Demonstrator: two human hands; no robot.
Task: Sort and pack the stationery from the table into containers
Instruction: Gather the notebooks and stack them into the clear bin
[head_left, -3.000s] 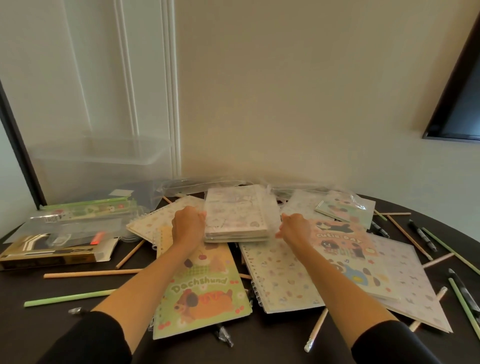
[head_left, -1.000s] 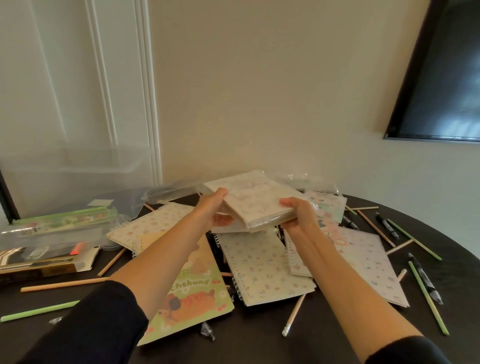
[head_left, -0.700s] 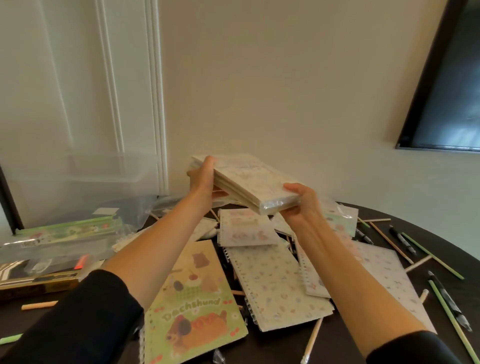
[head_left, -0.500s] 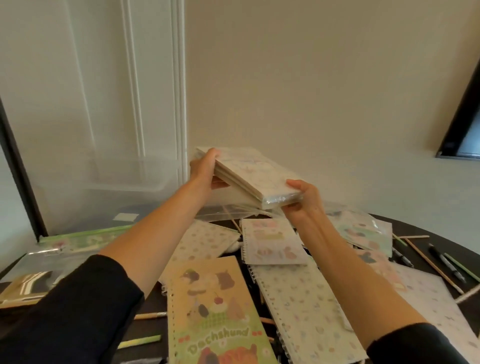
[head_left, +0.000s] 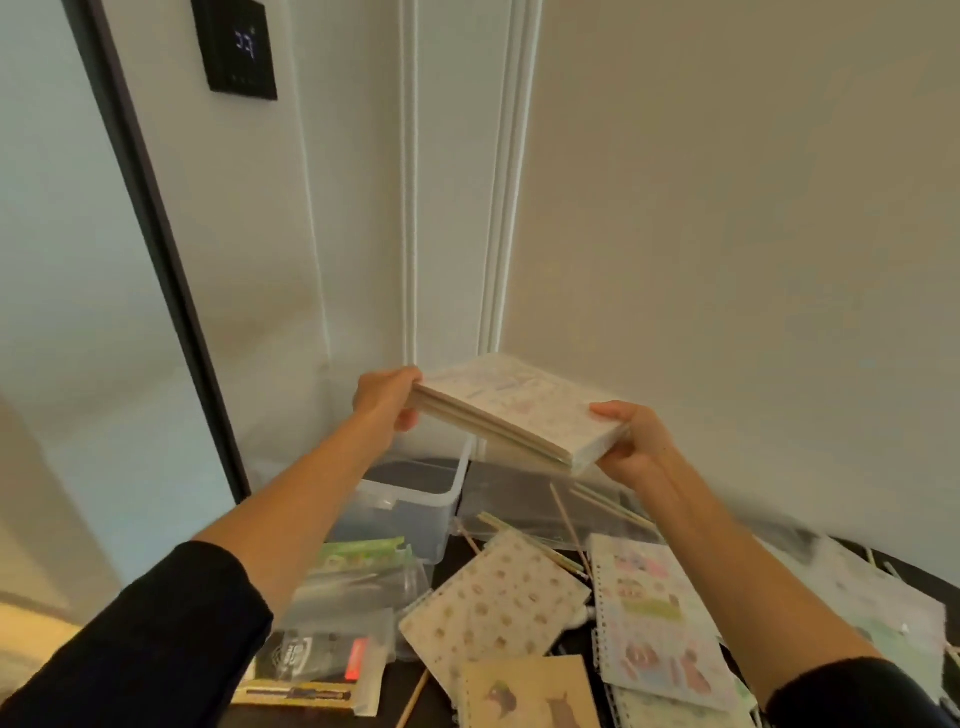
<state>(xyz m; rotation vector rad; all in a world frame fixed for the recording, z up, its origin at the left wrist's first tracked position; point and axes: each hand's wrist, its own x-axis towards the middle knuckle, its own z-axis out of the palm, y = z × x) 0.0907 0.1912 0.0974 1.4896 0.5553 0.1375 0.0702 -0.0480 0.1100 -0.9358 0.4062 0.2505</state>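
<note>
A wrapped stack of small pale notebooks (head_left: 519, 410) hangs in the air, tilted down to the right. My left hand (head_left: 387, 397) grips its far left end, my right hand (head_left: 631, 441) its near right corner. The stack is above the right rim of a clear plastic bin (head_left: 415, 499) and a flat clear lid or tray (head_left: 524, 499) beside it. Spiral notebooks lie on the dark table below: a spotted one (head_left: 493, 608), a pastel one (head_left: 649, 623), a tan one (head_left: 524, 693).
Clear zip pouches (head_left: 358, 577) and a boxed item (head_left: 322, 670) lie at the left. Thin pencils (head_left: 566, 525) are scattered between the notebooks. The wall corner stands just behind the bin. A black wall panel (head_left: 239, 49) hangs high left.
Both hands lifted the notebook stack off the table pile and carried it left and back, over the clear bin. The view swung left toward the wall corner.
</note>
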